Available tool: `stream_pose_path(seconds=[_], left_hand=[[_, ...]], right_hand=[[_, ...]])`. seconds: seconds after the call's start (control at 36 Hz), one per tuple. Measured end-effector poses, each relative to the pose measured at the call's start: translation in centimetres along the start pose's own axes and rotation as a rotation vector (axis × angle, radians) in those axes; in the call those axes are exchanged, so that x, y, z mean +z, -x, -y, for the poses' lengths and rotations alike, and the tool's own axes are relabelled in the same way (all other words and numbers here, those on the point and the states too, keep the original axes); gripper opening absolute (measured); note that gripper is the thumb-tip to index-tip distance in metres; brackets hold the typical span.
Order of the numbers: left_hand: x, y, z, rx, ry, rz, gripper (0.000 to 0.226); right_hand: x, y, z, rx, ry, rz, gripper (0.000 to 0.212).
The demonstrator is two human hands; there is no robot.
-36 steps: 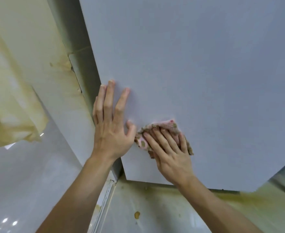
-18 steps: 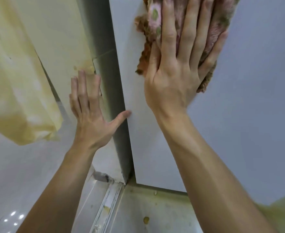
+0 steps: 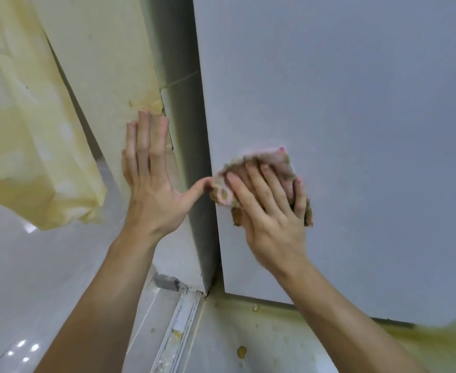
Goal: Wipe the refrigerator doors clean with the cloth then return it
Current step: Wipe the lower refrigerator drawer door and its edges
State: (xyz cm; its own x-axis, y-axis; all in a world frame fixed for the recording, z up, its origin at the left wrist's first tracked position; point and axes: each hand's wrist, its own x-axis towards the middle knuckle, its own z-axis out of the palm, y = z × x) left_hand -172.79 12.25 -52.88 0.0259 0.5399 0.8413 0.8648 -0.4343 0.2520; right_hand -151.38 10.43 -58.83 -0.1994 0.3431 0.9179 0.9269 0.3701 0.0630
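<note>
The door (image 3: 342,109) in front of you is a flat pale grey panel that fills the right and upper part of the view. Its left edge runs down to a lower corner just above the floor (image 3: 261,343). Left of that edge is the dark grey side of the fridge (image 3: 179,49), and beyond it a cream wall (image 3: 100,55) with a scuffed, chipped patch near your left fingertips. A pale yellow curtain (image 3: 25,146) hangs at the far left, its hem bunched above glossy light tiles (image 3: 19,278) that mirror small ceiling lights. The floor below the door is stained yellowish with a few brown spots, and a metal track (image 3: 179,329) runs along it from the corner of the fridge.

Your left hand (image 3: 151,189) lies flat on the wall just beside the fridge, four fingers together and pointing up, the thumb stretched out to the right so its tip reaches the door's edge and touches the cloth (image 3: 251,181). It holds nothing.

Your right hand (image 3: 272,211) is pressed palm-down on the cloth, fingers slightly spread and angled up to the left, pinning it flat against the door near the left edge, in the lower part of the panel. The cloth is pink with brownish-green blotches, crumpled, and shows around your fingertips, at the left and below the little finger. Both forearms are bare and reach up from the bottom of the view.
</note>
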Motion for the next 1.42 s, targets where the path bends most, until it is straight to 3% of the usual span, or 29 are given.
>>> stream_pose_path(seconds=[0.08, 0.17, 0.31, 0.44, 0.58, 0.67, 0.75, 0.83, 0.89, 1.03, 1.11, 1.19, 1.28, 1.42], left_hand=[[-0.1, -0.1, -0.1, -0.004, 0.004, 0.000, 0.112], [-0.1, -0.3, 0.0, 0.008, -0.002, 0.006, 0.115], [0.1, -0.4, 0.6, 0.056, -0.033, -0.004, 0.111], [1.0, 0.1, 0.4, 0.069, -0.065, -0.042, 0.101], [1.3, 1.9, 0.2, 0.037, -0.088, 0.054, 0.101], [1.3, 2.4, -0.4, 0.029, -0.072, 0.076, 0.098], [1.5, 3.1, -1.0, 0.017, -0.055, 0.075, 0.094], [2.0, 4.3, -1.9, 0.025, -0.061, 0.073, 0.090], [2.5, 5.2, -2.5, 0.056, -0.048, 0.094, 0.085], [3.7, 6.2, -3.8, 0.058, -0.015, 0.106, 0.065], [4.5, 5.8, -4.2, 0.036, -0.002, 0.053, 0.061], [5.4, 5.7, -4.6, 0.048, 0.011, 0.005, 0.061], [6.2, 5.9, -5.0, 0.060, 0.009, -0.011, 0.065], [7.3, 6.9, -5.7, 0.123, -0.027, 0.000, 0.071]], right_hand=[[-1.0, -8.0, 1.1, 0.100, -0.081, -0.178, 0.046], [-1.4, -13.1, 2.4, 0.213, -0.042, -0.334, 0.043], [-0.3, -11.2, 2.5, 0.168, 0.013, -0.319, 0.045], [2.5, -1.7, 2.1, 0.024, -0.016, -0.136, 0.056], [4.2, 9.8, 0.9, -0.190, 0.036, 0.241, 0.088], [3.7, 12.6, -0.2, -0.306, 0.030, 0.429, 0.085], [3.0, 12.4, -0.8, -0.322, -0.025, 0.497, 0.079], [1.8, 10.6, -1.2, -0.281, -0.082, 0.392, 0.078], [0.8, 8.1, -1.8, -0.160, -0.112, 0.210, 0.078], [-1.7, -1.7, -4.0, 0.167, -0.091, -0.206, 0.057], [-1.5, -3.3, -4.3, 0.208, -0.035, -0.304, 0.057], [-0.4, 0.7, -3.8, 0.092, -0.018, -0.225, 0.056], [0.5, 7.7, -5.0, -0.134, 0.001, 0.027, 0.074], [-0.5, 14.2, -8.5, -0.382, -0.008, 0.420, 0.067]])
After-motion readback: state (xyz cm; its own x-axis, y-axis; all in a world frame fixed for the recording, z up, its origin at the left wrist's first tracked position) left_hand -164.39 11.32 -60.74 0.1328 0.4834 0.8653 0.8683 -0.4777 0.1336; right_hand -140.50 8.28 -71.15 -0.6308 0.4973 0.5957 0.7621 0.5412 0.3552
